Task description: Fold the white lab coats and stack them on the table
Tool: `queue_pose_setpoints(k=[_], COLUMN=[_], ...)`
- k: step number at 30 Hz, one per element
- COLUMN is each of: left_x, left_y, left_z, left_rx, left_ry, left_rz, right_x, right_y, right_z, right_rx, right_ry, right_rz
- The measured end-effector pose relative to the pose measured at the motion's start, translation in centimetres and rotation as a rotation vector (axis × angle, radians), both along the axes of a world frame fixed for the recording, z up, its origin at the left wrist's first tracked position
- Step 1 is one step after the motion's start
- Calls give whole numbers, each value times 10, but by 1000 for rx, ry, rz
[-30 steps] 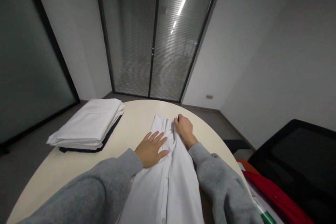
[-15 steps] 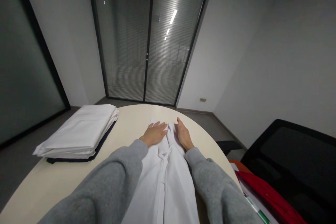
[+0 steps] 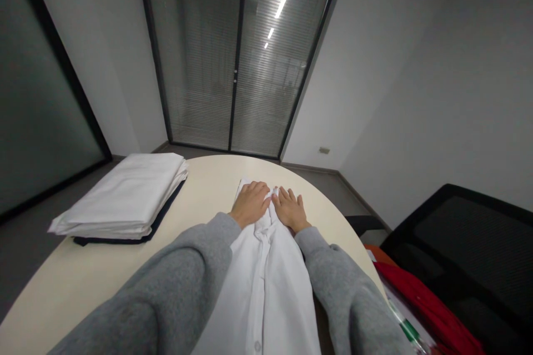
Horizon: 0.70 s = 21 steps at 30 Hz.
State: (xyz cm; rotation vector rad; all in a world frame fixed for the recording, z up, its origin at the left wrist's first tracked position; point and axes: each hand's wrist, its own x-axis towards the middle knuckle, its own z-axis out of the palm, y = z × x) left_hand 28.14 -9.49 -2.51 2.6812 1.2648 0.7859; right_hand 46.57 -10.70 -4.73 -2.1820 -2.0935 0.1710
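Observation:
A white button-up shirt (image 3: pixel 245 277) lies lengthwise on the table in front of me, its button placket running down the middle and its fabric bunched near the far end. My left hand (image 3: pixel 251 202) is closed on the left side of that far end, fingers curled over the cloth. On the right side, my right hand (image 3: pixel 290 211) pinches the fabric near the centre, its other fingers slightly apart. Both thumbs are close together at the middle. The cloth under my palms is hidden, and the shirt's near end runs out of view.
A folded stack of white cloth (image 3: pixel 120 194) with a dark piece (image 3: pixel 162 222) underneath sits at the left of the round cream table (image 3: pixel 208 169). Right of the table stands a black mesh chair (image 3: pixel 470 244), with red fabric (image 3: pixel 425 299) lying by it. Glass panels with blinds are beyond.
My right hand has moved left and inward, its fingers going from flat along the shirt's edge to pinching near the centre. My left hand's fingers have curled. The view has tilted slightly.

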Motion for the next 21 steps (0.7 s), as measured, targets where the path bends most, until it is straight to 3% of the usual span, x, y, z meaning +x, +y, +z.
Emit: queue_pose_setpoints(k=[3,7,10,16,21], left_x=[3,6,9,18,37], left_y=[-16,-31,-35,-35,-19], left_z=[15,18,14,9,6], left_rx=[-165,-449,-603,-718,-1019], left_ry=[26,75,3,-223,-628], left_rz=[46,39,-56,-224,17], right_x=[3,8,12,18,19], right_y=[0,1,4,9,8], right_z=[-2,-5,-6,-12,-16], right_rx=[33,97,147,205,223], right_ry=[28,94,142,174,161], right_rz=[2,-11,-36,-45,-29])
